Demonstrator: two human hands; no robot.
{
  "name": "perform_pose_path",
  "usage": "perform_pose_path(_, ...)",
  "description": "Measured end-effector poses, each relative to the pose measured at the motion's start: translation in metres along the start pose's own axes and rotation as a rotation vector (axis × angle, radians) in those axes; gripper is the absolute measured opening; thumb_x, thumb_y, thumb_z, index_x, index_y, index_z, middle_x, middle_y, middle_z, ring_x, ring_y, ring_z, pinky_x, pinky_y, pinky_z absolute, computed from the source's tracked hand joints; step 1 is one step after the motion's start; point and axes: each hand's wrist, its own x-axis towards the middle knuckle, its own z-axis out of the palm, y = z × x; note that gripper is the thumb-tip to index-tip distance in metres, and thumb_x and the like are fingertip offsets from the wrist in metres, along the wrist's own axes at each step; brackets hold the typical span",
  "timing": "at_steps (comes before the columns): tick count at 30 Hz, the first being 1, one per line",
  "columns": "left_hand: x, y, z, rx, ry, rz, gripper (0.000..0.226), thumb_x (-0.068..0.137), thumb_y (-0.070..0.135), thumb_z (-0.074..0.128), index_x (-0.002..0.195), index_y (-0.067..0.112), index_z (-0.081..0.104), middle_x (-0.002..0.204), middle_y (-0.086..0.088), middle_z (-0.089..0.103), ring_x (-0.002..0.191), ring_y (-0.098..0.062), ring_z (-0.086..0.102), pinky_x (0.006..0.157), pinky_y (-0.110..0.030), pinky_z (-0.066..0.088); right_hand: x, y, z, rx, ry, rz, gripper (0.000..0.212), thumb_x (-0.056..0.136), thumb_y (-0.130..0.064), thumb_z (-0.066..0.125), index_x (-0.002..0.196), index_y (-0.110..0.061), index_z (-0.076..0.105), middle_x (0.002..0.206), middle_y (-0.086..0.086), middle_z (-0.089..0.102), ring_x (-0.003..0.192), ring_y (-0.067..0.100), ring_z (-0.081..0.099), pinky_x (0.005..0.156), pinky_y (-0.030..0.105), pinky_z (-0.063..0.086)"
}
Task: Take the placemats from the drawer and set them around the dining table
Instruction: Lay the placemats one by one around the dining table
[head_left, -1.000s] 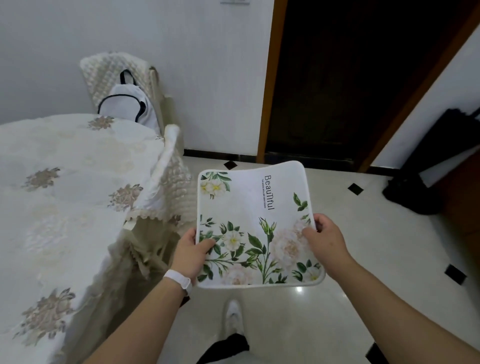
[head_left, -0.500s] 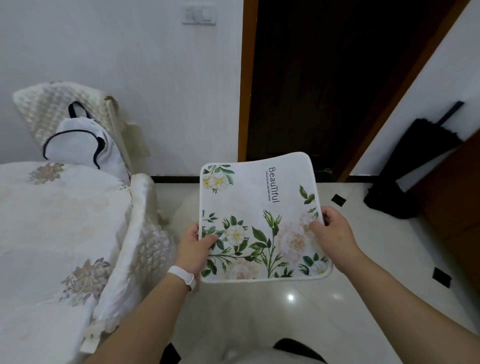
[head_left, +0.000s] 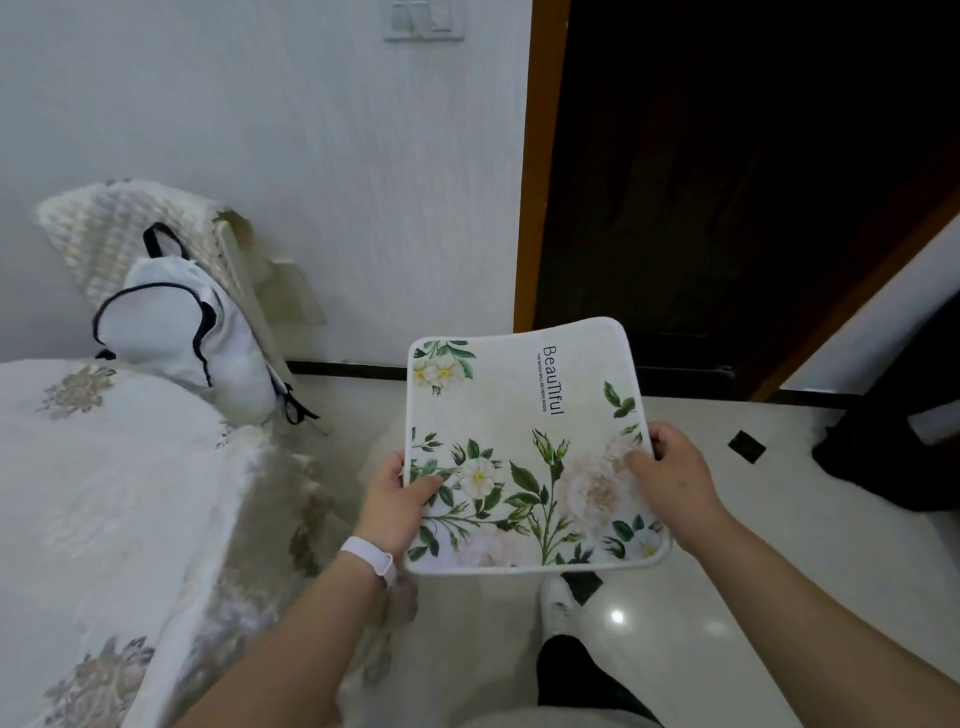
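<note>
Your grip has not changed from half a second ago: your left hand (head_left: 395, 504) pinches the placemat (head_left: 524, 457) at its left edge, thumb on top, and your right hand (head_left: 670, 483) pinches its right edge, though your white shoe (head_left: 558, 597) now shows beneath it. You hold the placemat level over the glossy tiled floor (head_left: 727, 597), just right of the cloth-covered dining table (head_left: 104, 493) and apart from it. It is a limp rounded square, white-rimmed, printed with pale blooms, green leaves and "Beautiful".
</note>
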Motion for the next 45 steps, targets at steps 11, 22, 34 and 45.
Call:
perform_pose_path(11,0.111,0.083,0.081,-0.01,0.175,0.049,0.02,0.088,-0.002,0.062,0.104,0.011,0.061,0.093,-0.011,0.075,0.077,-0.028,0.073,0.068,-0.041,0.059,0.194,-0.066,-0.008,-0.009,-0.168,-0.029,0.012,0.09,-0.007,0.057,0.092,-0.019,0.06,0.091,0.001,0.068,0.08,0.019,0.065,0.06,0.029,0.047)
perform_pose_path(22,0.184,0.096,0.037,-0.125,0.369,-0.003,0.023,0.089,-0.004,0.061,0.103,0.014,0.063,0.098,-0.012,0.074,0.086,-0.034,0.072,0.081,-0.053,0.057,0.273,-0.125,0.078,-0.057,-0.361,-0.056,0.016,0.091,-0.006,0.055,0.092,-0.021,0.061,0.094,0.001,0.07,0.085,0.022,0.068,0.07,0.039,0.058)
perform_pose_path(34,0.344,0.147,-0.043,-0.195,0.438,-0.018,0.019,0.089,0.002,0.062,0.102,0.016,0.061,0.096,-0.007,0.073,0.083,-0.026,0.072,0.073,-0.042,0.06,0.378,-0.245,0.22,-0.173,-0.391,-0.137,0.017,0.091,-0.005,0.055,0.096,-0.021,0.06,0.096,0.002,0.069,0.086,0.022,0.068,0.069,0.042,0.06)
perform_pose_path(45,0.413,0.185,-0.16,-0.2,0.566,0.035,0.021,0.09,0.002,0.062,0.102,0.019,0.062,0.1,-0.008,0.073,0.089,-0.026,0.071,0.078,-0.045,0.059,0.412,-0.343,0.361,-0.213,-0.534,-0.272,0.015,0.093,-0.008,0.057,0.099,-0.022,0.058,0.093,-0.004,0.066,0.078,0.013,0.065,0.058,0.029,0.052)
